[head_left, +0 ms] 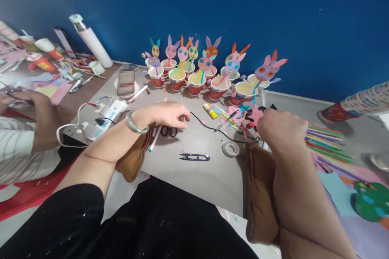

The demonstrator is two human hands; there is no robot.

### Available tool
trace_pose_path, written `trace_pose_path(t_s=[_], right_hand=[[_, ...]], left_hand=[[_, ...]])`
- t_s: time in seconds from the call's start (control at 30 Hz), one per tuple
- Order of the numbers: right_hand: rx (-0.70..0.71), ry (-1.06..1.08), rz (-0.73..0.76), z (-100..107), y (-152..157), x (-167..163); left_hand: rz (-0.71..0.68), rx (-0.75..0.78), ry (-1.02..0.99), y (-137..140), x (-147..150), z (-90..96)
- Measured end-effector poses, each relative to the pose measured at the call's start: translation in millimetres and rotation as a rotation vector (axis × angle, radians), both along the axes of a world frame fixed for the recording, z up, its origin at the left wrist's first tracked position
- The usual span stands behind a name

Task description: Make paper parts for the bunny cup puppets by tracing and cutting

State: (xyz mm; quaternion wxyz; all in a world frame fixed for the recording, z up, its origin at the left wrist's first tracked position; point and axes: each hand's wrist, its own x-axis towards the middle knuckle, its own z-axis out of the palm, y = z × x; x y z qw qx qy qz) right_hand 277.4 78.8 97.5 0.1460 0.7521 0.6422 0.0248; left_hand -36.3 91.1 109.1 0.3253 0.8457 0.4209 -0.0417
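Note:
My left hand (173,115), with a jade-like bangle on the wrist, hovers over the table with loosely bent fingers and nothing visible in them. Just below it are the black handles of scissors (169,131) and a white pen with a blue tip (154,139). My right hand (284,124) is closed at the right, its back to me; whatever its fingers hold is hidden. Pink and black paper pieces (253,119) lie beside it. Between my hands rest purple thread snips (194,157), a roll of white tape (231,149) and a yellow glue stick (209,110).
Several paper cups (197,85) with rabbit-face straws line the blue wall. Stacked cups (358,103) lie at the right, above colourful straws (328,141). A power strip (106,119) and white thermos (94,44) are at the left, near another person's arm (45,117). Brown cushions (261,194) lie under my forearms.

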Motion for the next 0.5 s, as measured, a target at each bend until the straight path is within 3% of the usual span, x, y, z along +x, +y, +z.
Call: trace_pose_path(t_s=[0.07,0.13,0.2,0.27,0.37,0.5], right_hand=[[0.077,0.008,-0.015,8.8,-10.6,-7.3],[0.185,0.069,0.027,11.7,-19.7,-13.2],[0.299,0.270,0.150,7.5,-25.6,-16.6],[0.334,0.622,0.307,-2.2,-27.5,-18.4],[0.223,1.032,0.399,-20.7,-24.2,-22.7],[0.050,1.261,0.395,-40.3,-16.6,-31.7]], left_hand=[[0.007,0.029,-0.053,-3.2,15.5,-9.3],[0.063,0.027,-0.243,-3.0,26.4,-24.8],[0.199,-0.004,-0.493,-1.3,34.1,-42.7],[0.353,0.030,-0.674,0.3,39.4,-58.8],[0.329,0.003,-0.889,1.1,44.5,-74.5],[0.281,-0.274,-0.992,1.3,49.5,-82.9]])
